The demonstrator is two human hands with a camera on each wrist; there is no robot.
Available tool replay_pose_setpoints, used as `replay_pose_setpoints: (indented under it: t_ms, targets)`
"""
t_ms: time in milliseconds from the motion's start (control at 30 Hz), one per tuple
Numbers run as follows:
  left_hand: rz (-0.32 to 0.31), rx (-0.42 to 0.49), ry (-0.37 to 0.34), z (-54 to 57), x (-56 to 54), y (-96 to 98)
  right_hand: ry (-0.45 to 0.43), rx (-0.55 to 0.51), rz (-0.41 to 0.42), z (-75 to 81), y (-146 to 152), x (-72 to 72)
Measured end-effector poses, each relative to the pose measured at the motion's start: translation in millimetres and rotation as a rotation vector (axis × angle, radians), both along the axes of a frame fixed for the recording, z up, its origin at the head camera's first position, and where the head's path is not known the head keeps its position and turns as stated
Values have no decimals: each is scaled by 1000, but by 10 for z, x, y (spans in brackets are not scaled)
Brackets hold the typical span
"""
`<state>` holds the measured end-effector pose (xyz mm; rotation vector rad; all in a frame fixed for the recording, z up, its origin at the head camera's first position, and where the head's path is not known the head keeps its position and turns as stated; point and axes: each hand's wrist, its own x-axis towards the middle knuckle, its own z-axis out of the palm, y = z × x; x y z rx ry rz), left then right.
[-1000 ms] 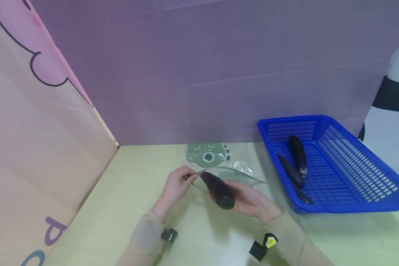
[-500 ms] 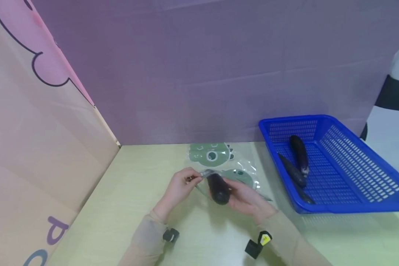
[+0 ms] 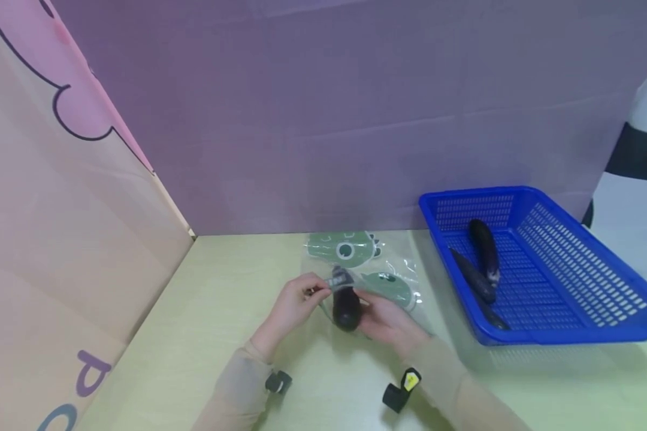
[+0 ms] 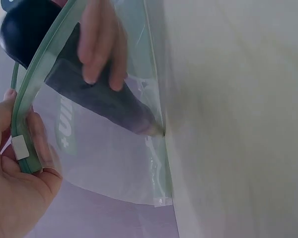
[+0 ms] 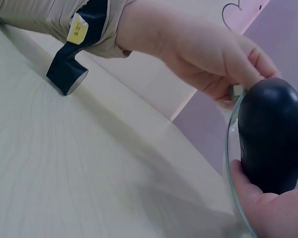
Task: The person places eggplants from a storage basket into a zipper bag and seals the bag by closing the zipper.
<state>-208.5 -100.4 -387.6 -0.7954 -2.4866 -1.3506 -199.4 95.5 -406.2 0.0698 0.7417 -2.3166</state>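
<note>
A dark purple eggplant [image 3: 347,311] lies partly inside a clear zip bag [image 3: 390,288] with green print. Its narrow end is within the bag, as the left wrist view shows, and its rounded end [image 4: 27,29] sticks out of the mouth. My right hand [image 3: 385,320] grips the eggplant from the side, its fingers inside the bag. At the bag's green zip edge, beside the white slider [image 4: 20,147], my left hand [image 3: 296,305] pinches the rim and holds the mouth apart.
To the right stands a blue plastic basket [image 3: 566,336] with several eggplants along its left side, one of them a dark eggplant [image 3: 484,248]. A purple cloth wall [image 3: 302,149] rises behind the pale wooden table [image 3: 210,287].
My right hand has moved left and forward, carrying the eggplant's narrow end into the bag. The left hand keeps its pinch on the bag's edge, almost in place.
</note>
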Motion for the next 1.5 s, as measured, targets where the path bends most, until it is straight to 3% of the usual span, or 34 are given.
replay_pose_setpoints:
  t_ms: [167,400,700,833,933,1067,1167,1500]
  targets:
    - [-23,-3,-23,-8,-1,-1,-68,-56,-52,-37,-78,-51]
    - [-55,-81,-76,55,-1,-63,12,2,-125,-99,-205,-140]
    - [-148,-153,-190,99,-15,-174,-63,110,-308,-122,-383,-213]
    - [-169,-185,-216,99,-21,-201,-31,114,-309,-145,-424,-256]
    - [-185,-214,-221,88,-26,-216,76,157,-280,-205,-443,-294]
    - [-214,-243,-219,81,-29,-220,162,203,-341,-281,-482,-339]
    - [-223,-253,-215,79,-29,-223,160,209,-388,-293,-501,-343]
    - [-210,-240,-215,57,-50,-249,198,349,-290,-276,-547,-332]
